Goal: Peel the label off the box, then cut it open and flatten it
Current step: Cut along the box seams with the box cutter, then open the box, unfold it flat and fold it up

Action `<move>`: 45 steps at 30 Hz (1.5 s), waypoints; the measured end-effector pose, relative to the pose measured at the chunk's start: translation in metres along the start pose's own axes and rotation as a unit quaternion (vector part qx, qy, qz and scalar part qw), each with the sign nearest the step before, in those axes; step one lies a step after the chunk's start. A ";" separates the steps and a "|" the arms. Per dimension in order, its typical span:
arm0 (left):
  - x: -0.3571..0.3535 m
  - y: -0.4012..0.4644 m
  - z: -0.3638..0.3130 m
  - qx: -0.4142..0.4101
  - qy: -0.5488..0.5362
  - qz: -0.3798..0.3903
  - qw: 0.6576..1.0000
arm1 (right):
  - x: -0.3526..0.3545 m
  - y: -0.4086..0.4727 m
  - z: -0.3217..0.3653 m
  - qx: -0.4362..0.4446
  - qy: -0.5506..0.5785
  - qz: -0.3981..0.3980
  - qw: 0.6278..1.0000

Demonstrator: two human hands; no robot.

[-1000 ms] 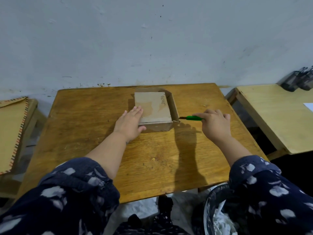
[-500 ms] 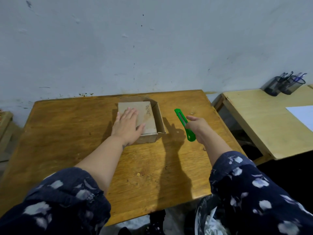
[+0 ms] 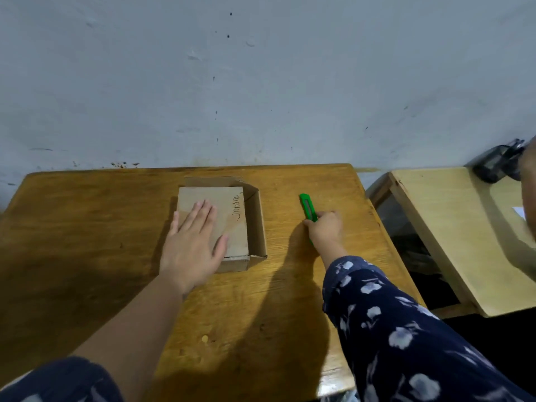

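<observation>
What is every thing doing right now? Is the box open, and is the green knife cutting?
Box: on the table, right side wall folded out, not yet flat.
Knife: lying on the table right of the box, not cutting.
Left hand: open, flat on top of the box.
Right hand: fingers curled on the knife's near end.
Table: holding the box and the knife.

L hand (image 3: pixel 193 242) flat, fingers (image 3: pixel 203 211) spread; R hand (image 3: pixel 323 227) curled, both arms outstretched
</observation>
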State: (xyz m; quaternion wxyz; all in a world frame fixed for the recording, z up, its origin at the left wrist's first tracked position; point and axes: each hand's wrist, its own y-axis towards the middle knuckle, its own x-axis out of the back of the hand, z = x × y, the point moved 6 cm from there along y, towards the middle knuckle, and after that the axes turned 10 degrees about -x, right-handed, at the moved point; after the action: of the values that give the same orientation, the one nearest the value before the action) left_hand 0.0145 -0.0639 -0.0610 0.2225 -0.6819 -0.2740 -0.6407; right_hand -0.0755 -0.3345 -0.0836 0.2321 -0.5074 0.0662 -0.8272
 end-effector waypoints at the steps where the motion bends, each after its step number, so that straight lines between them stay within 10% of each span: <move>1: -0.001 0.000 0.000 0.001 0.001 0.002 1.000 | -0.004 0.003 -0.001 -0.003 0.006 0.005 1.000; 10: 0.000 0.001 0.000 0.002 -0.009 0.001 1.000 | -0.002 0.005 0.011 -0.001 0.011 -0.023 1.000; 19: 0.003 -0.002 0.000 0.004 -0.007 0.008 1.000 | -0.031 -0.111 0.081 0.448 0.005 -0.046 0.893; 28: 0.006 -0.026 0.025 -0.005 -0.012 0.022 1.000 | -0.069 -0.104 0.049 0.291 -0.090 0.101 0.947; 34: 0.009 -0.040 0.040 -0.001 -0.018 0.014 1.000 | -0.086 -0.131 0.060 0.332 -0.154 0.051 0.929; 41: 0.008 -0.038 0.040 -0.007 -0.027 0.001 1.000 | -0.041 -0.112 0.034 0.245 0.031 -0.028 0.969; 45: 0.009 -0.038 0.041 -0.009 -0.022 0.001 1.000 | -0.035 -0.086 0.008 0.210 -0.160 -0.020 0.964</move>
State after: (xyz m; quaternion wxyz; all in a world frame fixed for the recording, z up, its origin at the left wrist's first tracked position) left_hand 0.0201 -0.0079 -0.0572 0.2110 -0.6978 -0.2721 -0.6281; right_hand -0.0827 -0.2414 -0.0782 0.3241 -0.5742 -0.1568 -0.7353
